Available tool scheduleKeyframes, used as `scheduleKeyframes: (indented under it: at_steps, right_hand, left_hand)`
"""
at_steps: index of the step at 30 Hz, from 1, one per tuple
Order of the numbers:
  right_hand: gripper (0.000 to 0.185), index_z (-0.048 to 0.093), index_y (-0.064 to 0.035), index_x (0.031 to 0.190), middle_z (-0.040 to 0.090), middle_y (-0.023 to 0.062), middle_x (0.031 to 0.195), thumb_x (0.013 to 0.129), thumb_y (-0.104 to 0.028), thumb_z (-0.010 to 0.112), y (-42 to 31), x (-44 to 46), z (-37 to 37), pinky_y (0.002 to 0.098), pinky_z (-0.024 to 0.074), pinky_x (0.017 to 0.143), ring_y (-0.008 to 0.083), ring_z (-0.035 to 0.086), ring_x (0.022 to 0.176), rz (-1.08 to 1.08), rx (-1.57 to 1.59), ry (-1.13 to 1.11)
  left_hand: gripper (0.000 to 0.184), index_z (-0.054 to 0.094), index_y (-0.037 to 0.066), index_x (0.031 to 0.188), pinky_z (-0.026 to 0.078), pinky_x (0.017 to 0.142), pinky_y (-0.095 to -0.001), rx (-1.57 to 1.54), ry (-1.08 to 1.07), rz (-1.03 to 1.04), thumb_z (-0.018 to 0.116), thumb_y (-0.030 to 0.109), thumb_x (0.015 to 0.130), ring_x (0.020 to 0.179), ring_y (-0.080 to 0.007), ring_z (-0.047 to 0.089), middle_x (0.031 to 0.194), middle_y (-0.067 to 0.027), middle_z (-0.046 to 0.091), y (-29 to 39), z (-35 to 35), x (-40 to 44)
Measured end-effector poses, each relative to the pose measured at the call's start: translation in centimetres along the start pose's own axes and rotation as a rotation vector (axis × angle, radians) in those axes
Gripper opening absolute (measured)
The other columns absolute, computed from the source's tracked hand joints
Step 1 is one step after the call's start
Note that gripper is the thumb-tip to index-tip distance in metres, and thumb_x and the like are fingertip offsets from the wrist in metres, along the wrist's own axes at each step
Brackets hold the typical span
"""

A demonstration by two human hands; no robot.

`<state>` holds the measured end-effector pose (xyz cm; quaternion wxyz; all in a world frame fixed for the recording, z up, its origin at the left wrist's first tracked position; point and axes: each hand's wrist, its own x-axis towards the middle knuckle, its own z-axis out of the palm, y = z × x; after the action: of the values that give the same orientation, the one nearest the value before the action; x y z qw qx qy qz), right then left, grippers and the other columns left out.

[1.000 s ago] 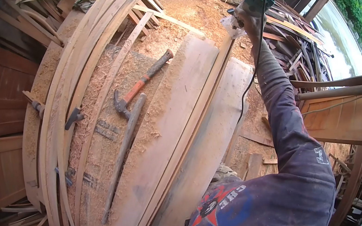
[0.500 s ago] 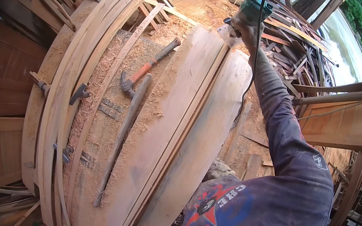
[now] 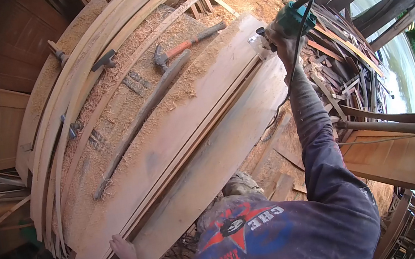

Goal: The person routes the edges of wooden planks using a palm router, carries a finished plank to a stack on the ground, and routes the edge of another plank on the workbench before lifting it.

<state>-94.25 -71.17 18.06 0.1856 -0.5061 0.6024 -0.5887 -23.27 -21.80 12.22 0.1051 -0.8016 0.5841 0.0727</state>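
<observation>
Head view shows the right hand (image 3: 282,38) closed around a green power tool (image 3: 295,19), at the far end of the pale plank (image 3: 186,127). Left hand (image 3: 123,249) rests on the near end of this plank, fingers slightly bent; whether it grips, I cannot tell. Beside the plank, a hammer (image 3: 187,46) and a grey stick (image 3: 146,109) lie on the tabletop (image 3: 112,135), among wood shavings.

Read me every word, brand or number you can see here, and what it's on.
"CHE", in white, on the shirt front; its first letter is slightly unclear.
Red lettering lower on the shirt: too blurred to read.
Green power tool: no lettering I can make out.
</observation>
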Motion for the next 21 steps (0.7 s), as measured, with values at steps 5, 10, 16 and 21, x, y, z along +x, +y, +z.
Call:
scheduleKeyframes:
  at_steps: [5,10,16,21]
  right_hand:
    - [0.041,0.068,-0.0021,0.105,0.069,0.0033,0.089,0.072,-0.018,0.088,-0.3,-4.0,1.5,0.0325,0.0538,0.064,0.0144,0.066,0.075,0.05,0.098,-0.054]
    - [0.036,0.067,-0.0024,0.104,0.068,0.003,0.089,0.074,-0.01,0.086,-0.8,-7.9,3.1,0.031,0.0544,0.063,0.0136,0.066,0.075,0.033,0.122,-0.079]
    - [0.032,0.068,-0.0022,0.101,0.068,0.0037,0.087,0.075,-0.008,0.085,-5.0,-12.6,5.8,0.0299,0.0529,0.057,0.0131,0.066,0.071,0.1,0.226,-0.188]
    - [0.03,0.068,-0.0024,0.1,0.068,0.0037,0.085,0.075,-0.007,0.085,-6.5,-16.2,7.2,0.0292,0.0516,0.054,0.0123,0.065,0.068,-0.077,0.172,-0.109]
  left_hand:
    - [0.03,0.05,0.0,0.104,0.045,0.095,-0.0529,0.093,0.024,0.073,0.067,0.001,0.08,0.101,-0.0413,0.054,0.105,-0.0195,0.055,-0.6,0.6,0.0]
    - [0.027,0.051,0.0,0.103,0.046,0.093,-0.0519,0.074,0.092,0.069,0.067,0.003,0.082,0.1,-0.0398,0.055,0.103,-0.0188,0.056,0.3,0.1,0.2]
    - [0.023,0.053,0.001,0.103,0.047,0.092,-0.0485,0.093,0.122,0.065,0.064,0.003,0.083,0.099,-0.0372,0.055,0.104,-0.0175,0.057,0.1,0.4,0.0]
    - [0.024,0.054,0.002,0.102,0.047,0.091,-0.047,0.087,0.182,0.088,0.062,0.0,0.08,0.097,-0.0355,0.056,0.103,-0.016,0.059,0.0,1.0,0.0]
